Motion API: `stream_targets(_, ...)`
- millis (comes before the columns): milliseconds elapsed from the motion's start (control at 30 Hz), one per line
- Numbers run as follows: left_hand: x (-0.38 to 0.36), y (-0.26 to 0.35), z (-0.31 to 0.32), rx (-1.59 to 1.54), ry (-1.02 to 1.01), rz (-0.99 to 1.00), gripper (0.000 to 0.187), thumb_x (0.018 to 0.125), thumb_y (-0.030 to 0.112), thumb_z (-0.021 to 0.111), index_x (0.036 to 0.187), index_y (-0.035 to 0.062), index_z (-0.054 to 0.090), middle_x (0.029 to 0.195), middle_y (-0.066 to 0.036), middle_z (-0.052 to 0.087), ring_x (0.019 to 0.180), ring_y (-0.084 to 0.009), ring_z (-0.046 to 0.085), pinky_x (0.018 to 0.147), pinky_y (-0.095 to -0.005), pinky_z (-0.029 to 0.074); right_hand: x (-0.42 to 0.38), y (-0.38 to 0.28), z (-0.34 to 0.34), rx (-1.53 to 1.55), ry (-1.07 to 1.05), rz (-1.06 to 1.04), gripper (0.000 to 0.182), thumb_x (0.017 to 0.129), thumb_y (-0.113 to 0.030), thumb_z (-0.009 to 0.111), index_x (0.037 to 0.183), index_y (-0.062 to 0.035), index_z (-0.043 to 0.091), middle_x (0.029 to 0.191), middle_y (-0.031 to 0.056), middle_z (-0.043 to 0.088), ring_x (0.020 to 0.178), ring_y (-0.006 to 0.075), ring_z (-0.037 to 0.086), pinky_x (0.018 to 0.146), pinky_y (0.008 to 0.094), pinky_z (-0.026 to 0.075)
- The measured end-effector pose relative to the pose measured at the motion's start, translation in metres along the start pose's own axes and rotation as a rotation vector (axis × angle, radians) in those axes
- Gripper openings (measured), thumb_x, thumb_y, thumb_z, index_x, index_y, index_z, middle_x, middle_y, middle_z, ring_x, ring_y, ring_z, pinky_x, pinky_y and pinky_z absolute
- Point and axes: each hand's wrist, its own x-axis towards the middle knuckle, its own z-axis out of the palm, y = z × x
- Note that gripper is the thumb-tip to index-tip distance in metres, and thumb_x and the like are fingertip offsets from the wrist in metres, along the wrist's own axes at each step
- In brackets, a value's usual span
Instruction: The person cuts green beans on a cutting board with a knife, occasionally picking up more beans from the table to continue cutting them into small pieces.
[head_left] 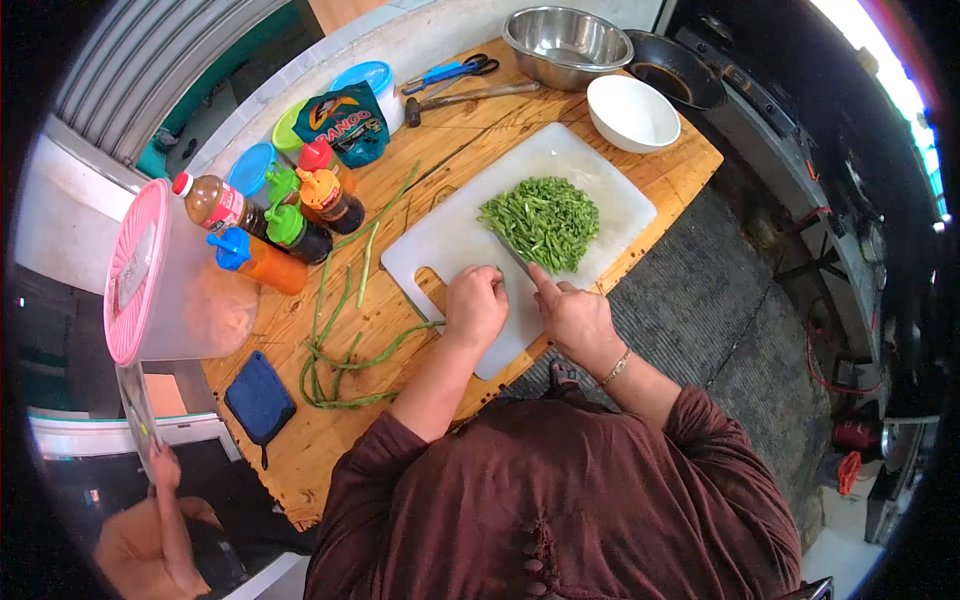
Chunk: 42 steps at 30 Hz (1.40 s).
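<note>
A white cutting board (420, 240) lies on the wooden table, bearing a heap of chopped green long beans (545, 222). My right hand (578, 322) is closed around a knife (516, 255), its handle hidden in my grip and its blade against the near side of the heap. Beside it, my left hand (477, 305) is curled over the board, with a bit of green showing at its fingertips. Uncut long beans (350, 365) trail across the table and run up to that hand; how many it holds is hidden.
Sauce bottles (300, 232), a pink-lidded container (205, 300) and a blue pot holder (258, 396) are at left. Behind the board lie a hammer (480, 96) and scissors (460, 70). A white bowl (634, 112), steel bowls (567, 45) and a pan (690, 75) stand far right. Another person's arm (172, 520) shows lower left.
</note>
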Motion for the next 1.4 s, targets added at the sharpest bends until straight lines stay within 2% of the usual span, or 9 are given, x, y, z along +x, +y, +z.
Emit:
stream_targets(67, 0.001, 0.004, -0.001, 0.009, -0.003, -0.032, 0.008, 0.077, 0.006, 0.066, 0.078, -0.0009, 0.07, 0.082, -0.02, 0.067, 0.08, -0.0388, 0.065, 0.076, -0.0463, 0.052, -0.008, -0.005, -0.01, 0.009, 0.06, -0.031, 0.047, 0.093, -0.022, 0.059, 0.139, -0.0146, 0.054, 0.078, 0.0084, 0.066, 0.06, 0.0281, 0.066, 0.053, 0.0398, 0.054)
stream_targets(167, 0.004, -0.007, -0.006, 0.051, 0.019, 0.007, 0.007, 0.077, 0.005, 0.066, 0.077, -0.0008, 0.069, 0.079, -0.02, 0.067, 0.077, -0.0391, 0.065, 0.074, -0.047, 0.052, -0.008, -0.023, -0.008, 0.061, -0.008, -0.052, 0.058, 0.085, -0.011, 0.057, 0.142, -0.0113, 0.05, 0.082, 0.0109, 0.065, 0.066, 0.0286, 0.068, 0.057, 0.0401, 0.056)
stream_targets(467, 0.005, 0.005, 0.001, 0.054, -0.018, 0.022, 0.009, 0.078, 0.006, 0.064, 0.078, -0.0014, 0.068, 0.08, -0.021, 0.065, 0.08, -0.0396, 0.063, 0.075, -0.0482, 0.051, 0.002, -0.023, 0.003, 0.026, -0.05, -0.057, 0.063, 0.083, -0.01, 0.056, 0.144, -0.0043, 0.045, 0.083, 0.0148, 0.064, 0.068, 0.0305, 0.067, 0.063, 0.0431, 0.055)
stream_targets(567, -0.001, 0.014, -0.009, 0.118, -0.034, 0.102, 0.01, 0.079, 0.005, 0.062, 0.082, -0.002, 0.069, 0.082, -0.021, 0.064, 0.08, -0.0402, 0.063, 0.076, -0.0489, 0.05, 0.016, -0.028, 0.006, -0.002, -0.046, -0.059, 0.064, 0.083, -0.01, 0.057, 0.145, -0.0025, 0.043, 0.083, 0.0147, 0.064, 0.069, 0.03, 0.067, 0.064, 0.0433, 0.054)
stream_targets(767, -0.002, 0.003, -0.004, 0.115, -0.011, 0.088, 0.012, 0.076, 0.005, 0.066, 0.086, 0.0002, 0.072, 0.086, -0.017, 0.068, 0.082, -0.0364, 0.066, 0.075, -0.044, 0.053, -0.029, -0.011, -0.011, 0.007, -0.043, -0.124, 0.062, 0.084, -0.01, 0.056, 0.144, -0.0057, 0.045, 0.081, 0.0139, 0.064, 0.066, 0.0296, 0.067, 0.06, 0.0418, 0.054)
stream_targets(933, -0.001, -0.002, 0.002, 0.109, 0.016, 0.077, 0.01, 0.076, 0.006, 0.068, 0.084, -0.0005, 0.071, 0.08, -0.016, 0.069, 0.074, -0.0339, 0.068, 0.07, -0.0416, 0.054, -0.015, 0.007, -0.01, -0.023, -0.022, -0.003, 0.05, 0.088, -0.014, 0.057, 0.138, -0.0144, 0.054, 0.077, 0.0098, 0.065, 0.061, 0.0285, 0.066, 0.056, 0.0413, 0.054)
stream_targets(1033, 0.0, -0.004, 0.001, 0.107, 0.019, 0.071, 0.01, 0.076, 0.006, 0.069, 0.083, -0.0004, 0.071, 0.077, -0.016, 0.069, 0.071, -0.0325, 0.068, 0.068, -0.0404, 0.054, -0.007, 0.012, -0.01, 0.072, 0.095, -0.04, 0.049, 0.088, -0.015, 0.058, 0.137, -0.0138, 0.055, 0.075, 0.0095, 0.064, 0.058, 0.0274, 0.066, 0.053, 0.0398, 0.053)
stream_targets(1233, 0.001, -0.003, 0.002, 0.094, 0.008, 0.048, 0.009, 0.076, 0.007, 0.07, 0.081, -0.0002, 0.07, 0.078, -0.016, 0.069, 0.072, -0.0317, 0.068, 0.068, -0.04, 0.054, -0.027, -0.008, -0.007, 0.047, 0.034, -0.069, 0.049, 0.091, -0.021, 0.062, 0.139, -0.0128, 0.054, 0.076, 0.0092, 0.064, 0.06, 0.0276, 0.066, 0.053, 0.0399, 0.053)
stream_targets(1400, 0.001, -0.006, 0.002, 0.097, 0.005, 0.077, 0.008, 0.075, 0.006, 0.069, 0.079, 0.0001, 0.07, 0.078, -0.016, 0.068, 0.075, -0.0339, 0.067, 0.071, -0.0428, 0.053, -0.027, -0.016, -0.004, 0.036, -0.013, -0.053, 0.056, 0.087, -0.014, 0.059, 0.142, -0.0077, 0.049, 0.077, 0.0109, 0.065, 0.064, 0.0285, 0.067, 0.057, 0.0403, 0.054)
